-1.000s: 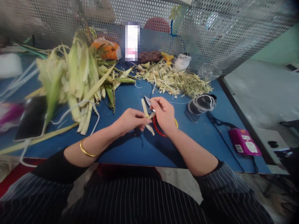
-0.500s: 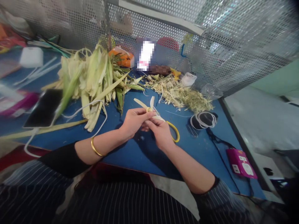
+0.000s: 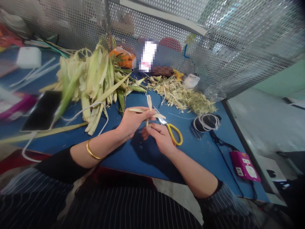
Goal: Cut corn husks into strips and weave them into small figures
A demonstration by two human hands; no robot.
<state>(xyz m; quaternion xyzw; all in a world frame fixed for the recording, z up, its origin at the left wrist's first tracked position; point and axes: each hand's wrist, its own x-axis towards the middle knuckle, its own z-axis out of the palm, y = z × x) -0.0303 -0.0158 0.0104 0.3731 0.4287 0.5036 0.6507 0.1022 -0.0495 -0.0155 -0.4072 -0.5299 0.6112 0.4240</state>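
Note:
Between finger and thumb, my left hand [image 3: 135, 122] pinches pale corn husk strips [image 3: 149, 102] where they cross. One strip points up, one sticks out left over the hand and one reaches right. My right hand [image 3: 161, 137] is closed just below, its thumb and finger gripping the lower end of a strip. Yellow-handled scissors [image 3: 175, 134] lie on the blue table beside my right hand, their blades partly behind the strips. To the left is a big heap of pale green corn husks [image 3: 94, 79].
Husk scraps [image 3: 182, 95] lie along the back by a perforated metal screen [image 3: 166, 24]. A dark spool with white cord [image 3: 206, 122] and a purple power strip [image 3: 245, 166] are on the right. A phone [image 3: 41, 110] with a white cable lies left, on the blue table [image 3: 124, 159].
The husk strips have turned and spread into a cross shape. My right hand has drawn slightly down and away from my left, and more of the scissors shows.

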